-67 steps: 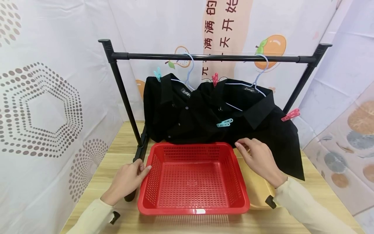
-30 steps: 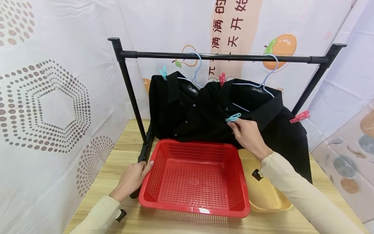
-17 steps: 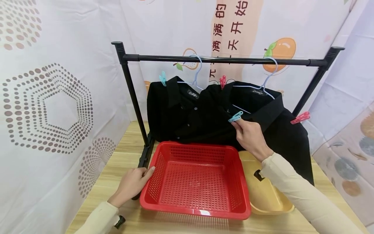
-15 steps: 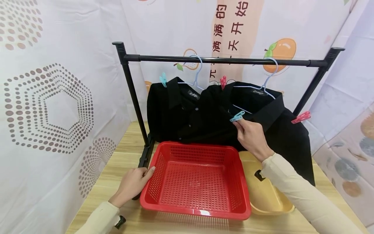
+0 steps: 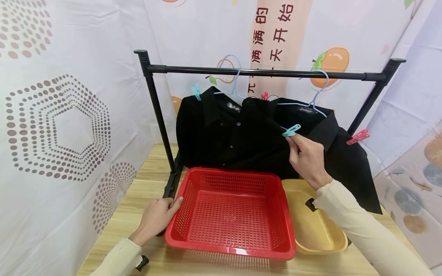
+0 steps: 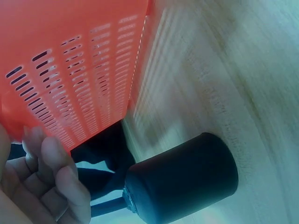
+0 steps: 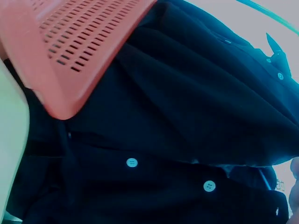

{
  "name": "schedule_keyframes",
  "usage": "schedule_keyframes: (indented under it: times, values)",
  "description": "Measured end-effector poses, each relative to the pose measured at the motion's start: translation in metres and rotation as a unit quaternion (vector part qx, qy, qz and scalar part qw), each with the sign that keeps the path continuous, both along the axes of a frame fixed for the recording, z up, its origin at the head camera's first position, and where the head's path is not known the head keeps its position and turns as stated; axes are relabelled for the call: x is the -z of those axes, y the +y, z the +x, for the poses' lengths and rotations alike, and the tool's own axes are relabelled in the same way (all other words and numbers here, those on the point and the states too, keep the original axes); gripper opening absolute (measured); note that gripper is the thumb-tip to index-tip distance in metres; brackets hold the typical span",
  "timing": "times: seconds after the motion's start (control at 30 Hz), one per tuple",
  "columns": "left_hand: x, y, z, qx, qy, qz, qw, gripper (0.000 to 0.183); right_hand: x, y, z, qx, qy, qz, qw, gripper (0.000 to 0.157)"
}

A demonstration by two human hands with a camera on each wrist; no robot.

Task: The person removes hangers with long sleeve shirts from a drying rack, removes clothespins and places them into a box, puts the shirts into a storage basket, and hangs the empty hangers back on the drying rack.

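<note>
Two black button shirts, a left shirt (image 5: 207, 134) and a right shirt (image 5: 348, 161), hang on light-blue hangers. My right hand (image 5: 309, 159) pinches a light-blue clothespin (image 5: 291, 130) at the front of the shirts, where the fabric is drawn toward it. In the right wrist view only the fingertips (image 7: 294, 186) of that hand show at the edge, beside dark cloth. My left hand (image 5: 157, 216) grips the left rim of the red basket (image 5: 229, 253), thumb over the rim. The left wrist view shows its fingers (image 6: 70, 186) curled against the basket's outer wall.
A black rack (image 5: 262, 72) carries the hangers. Another blue clothespin (image 5: 196, 92) and two pink ones, a right pink clothespin (image 5: 358, 137) and a middle pink clothespin (image 5: 264, 96), sit on the shirts. A yellow basin (image 5: 317, 230) stands right of the basket. Patterned curtains enclose the table (image 5: 148, 161).
My right hand rose from over the yellow basin, took hold of the blue clothespin and drew it rightward and up. Shirt fabric followed and the left hanger shifted up. My left hand stayed on the basket.
</note>
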State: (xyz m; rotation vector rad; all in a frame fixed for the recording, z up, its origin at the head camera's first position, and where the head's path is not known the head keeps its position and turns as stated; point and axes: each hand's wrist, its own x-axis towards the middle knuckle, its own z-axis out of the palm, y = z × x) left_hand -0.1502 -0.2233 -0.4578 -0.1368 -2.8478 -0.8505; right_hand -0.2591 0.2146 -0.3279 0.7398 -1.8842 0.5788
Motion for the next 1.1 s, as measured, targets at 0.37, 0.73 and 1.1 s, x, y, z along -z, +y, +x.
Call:
schedule_keyframes:
  times: [0.37,0.73,1.1]
  values:
    - [-0.001,-0.001,0.001,-0.013,0.015,-0.013,0.9997,0.054,-0.017,0.007,0.021,0.012,-0.119,-0.122,0.985,0.015]
    - [-0.002,-0.005,0.000,-0.017,0.013,-0.017,0.9996,0.053,-0.027,0.024,0.041,0.027,-0.193,-0.165,0.967,0.017]
    - [-0.001,-0.007,0.000,-0.023,0.018,-0.018,0.9994,0.054,-0.022,0.041,0.055,0.026,-0.241,-0.149,0.959,0.016]
